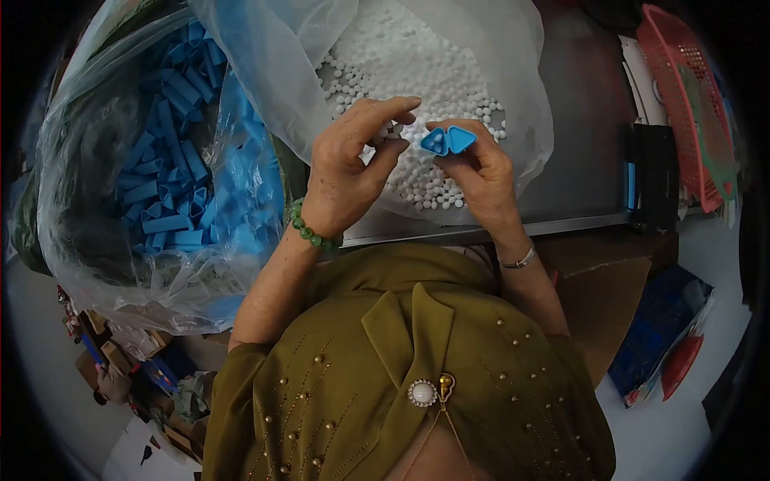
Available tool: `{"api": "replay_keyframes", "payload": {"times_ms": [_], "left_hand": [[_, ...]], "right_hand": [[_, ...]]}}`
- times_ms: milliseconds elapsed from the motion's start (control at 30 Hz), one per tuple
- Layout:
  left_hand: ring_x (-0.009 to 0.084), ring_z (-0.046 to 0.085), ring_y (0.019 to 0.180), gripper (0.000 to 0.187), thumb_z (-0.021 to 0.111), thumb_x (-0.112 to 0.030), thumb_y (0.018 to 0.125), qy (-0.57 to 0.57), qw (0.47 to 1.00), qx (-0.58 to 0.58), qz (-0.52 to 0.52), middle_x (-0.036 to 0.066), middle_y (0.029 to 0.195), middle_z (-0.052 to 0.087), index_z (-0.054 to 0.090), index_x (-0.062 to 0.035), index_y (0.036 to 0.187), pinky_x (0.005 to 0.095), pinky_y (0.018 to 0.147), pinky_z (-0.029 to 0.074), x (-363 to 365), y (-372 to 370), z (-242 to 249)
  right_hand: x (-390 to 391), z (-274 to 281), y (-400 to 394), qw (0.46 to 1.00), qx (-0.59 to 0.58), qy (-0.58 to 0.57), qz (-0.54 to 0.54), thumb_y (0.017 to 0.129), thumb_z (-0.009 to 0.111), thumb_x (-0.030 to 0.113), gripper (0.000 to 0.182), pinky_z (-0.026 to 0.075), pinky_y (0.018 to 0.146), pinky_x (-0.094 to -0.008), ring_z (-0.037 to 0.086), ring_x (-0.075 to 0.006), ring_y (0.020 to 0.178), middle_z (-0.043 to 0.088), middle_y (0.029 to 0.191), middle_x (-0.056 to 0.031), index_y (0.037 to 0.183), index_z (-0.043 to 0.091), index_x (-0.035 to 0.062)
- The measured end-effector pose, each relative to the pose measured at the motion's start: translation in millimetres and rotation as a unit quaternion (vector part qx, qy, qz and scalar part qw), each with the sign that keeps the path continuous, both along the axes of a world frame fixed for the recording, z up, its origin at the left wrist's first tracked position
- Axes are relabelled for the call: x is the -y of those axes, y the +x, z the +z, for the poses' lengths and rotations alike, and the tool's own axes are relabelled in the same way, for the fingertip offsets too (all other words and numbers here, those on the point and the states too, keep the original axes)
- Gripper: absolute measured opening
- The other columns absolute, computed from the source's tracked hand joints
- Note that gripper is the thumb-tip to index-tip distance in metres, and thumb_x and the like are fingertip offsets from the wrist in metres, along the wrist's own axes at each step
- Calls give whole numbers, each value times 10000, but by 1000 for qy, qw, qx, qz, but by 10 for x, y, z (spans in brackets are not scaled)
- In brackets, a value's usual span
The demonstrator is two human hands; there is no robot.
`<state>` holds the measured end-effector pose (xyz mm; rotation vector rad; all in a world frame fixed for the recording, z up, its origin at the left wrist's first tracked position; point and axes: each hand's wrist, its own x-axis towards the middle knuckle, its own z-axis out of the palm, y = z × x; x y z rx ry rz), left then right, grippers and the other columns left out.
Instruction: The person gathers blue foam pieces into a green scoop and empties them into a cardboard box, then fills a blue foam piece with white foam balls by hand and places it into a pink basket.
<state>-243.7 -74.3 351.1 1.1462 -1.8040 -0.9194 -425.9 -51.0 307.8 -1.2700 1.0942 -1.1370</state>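
Standing at the left, beside the metal table [581,140], a large clear plastic bag [96,293] holds many blue triangular plastic tubes [188,160], lying in a loose heap. Next comes the left hand [345,156], over the near part of the table, half curled, with its thumb and index fingertips apart; small white balls show in the gap, though whether the fingers grip them is hard to tell. Beneath and beyond both hands, a translucent white plastic sheet or bag [525,80] carries a wide spread of small round white balls [417,80], thinning toward the table's near edge. Just right of the left hand, the right hand [481,164] pinches a blue triangular plastic case [435,145] between thumb and fingers; its triangular end flap is open, and something white shows inside. At the far right is a pink plastic basket [682,104], beyond a black box [654,176].
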Motion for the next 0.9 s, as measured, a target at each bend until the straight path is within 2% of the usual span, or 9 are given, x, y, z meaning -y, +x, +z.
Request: {"api": "replay_keyframes", "payload": {"times_ms": [133,233,367,467,533,633,767,867,900], "left_hand": [[169,618,782,415,608,87,748,28,996,-79,4,80,903,637,613,-67,1134,264,644,505,-20,-19,-30],[199,619,783,458,600,103,739,19,997,-64,-35,82,895,642,603,-76,1160,286,661,504,-25,-28,69],[175,623,857,494,605,109,762,-67,994,37,-76,80,1008,670,575,-62,1224,266,712,525,-7,-17,63],[229,620,881,520,618,96,741,-69,995,32,-70,95,988,659,571,-80,1228,303,721,512,-2,-16,52],[270,611,894,540,630,84,721,-69,996,12,-61,107,967,645,568,-95,1227,332,739,494,6,-11,59],[210,603,972,468,659,37,768,-52,995,54,-63,110,1170,607,583,-61,1219,319,818,505,24,-8,40],[230,553,1068,366,656,-43,802,70,983,-141,-96,113,1202,556,615,-64,1165,338,878,462,-49,-33,-234],[197,544,1068,327,640,-51,829,185,946,-254,-81,98,1196,551,621,-57,1155,304,867,460,-156,-43,-141],[184,540,1061,320,633,-49,838,247,919,-296,-79,95,1185,551,620,-57,1157,285,864,457,-177,-45,-107]], "right_hand": [[-18,25,17,1000,-11,-12,-1,838,584,-66,262,444,625,-197,520,-44,751,557,970,8,1078,604,39],[-33,-43,17,999,-33,-11,-11,804,617,-66,298,496,723,-249,579,-124,861,572,1012,-49,1084,621,37],[-49,-78,25,998,-53,-8,-17,800,619,-67,291,488,710,-251,579,-128,854,574,1011,-55,1071,622,40],[-57,-95,22,999,-36,-13,-25,796,623,-69,275,477,697,-252,573,-120,849,576,1008,-48,1054,617,26],[-69,-73,26,999,-29,-30,-27,846,573,-63,257,439,615,-191,519,-40,737,542,911,18,1087,588,26],[-79,-14,9,999,-18,-18,-23,862,557,-53,256,455,626,-195,536,-46,732,565,901,10,1103,584,30],[-85,164,80,1000,6,-20,-13,885,542,-29,238,470,631,-209,562,-59,746,586,896,-5,1113,581,29],[-58,220,-3,986,118,95,70,915,554,92,241,509,663,-257,600,-109,790,593,929,-46,1140,557,4],[-48,192,-29,957,234,142,94,914,564,162,301,525,691,-288,610,-137,817,589,954,-65,1160,536,-9]]}}
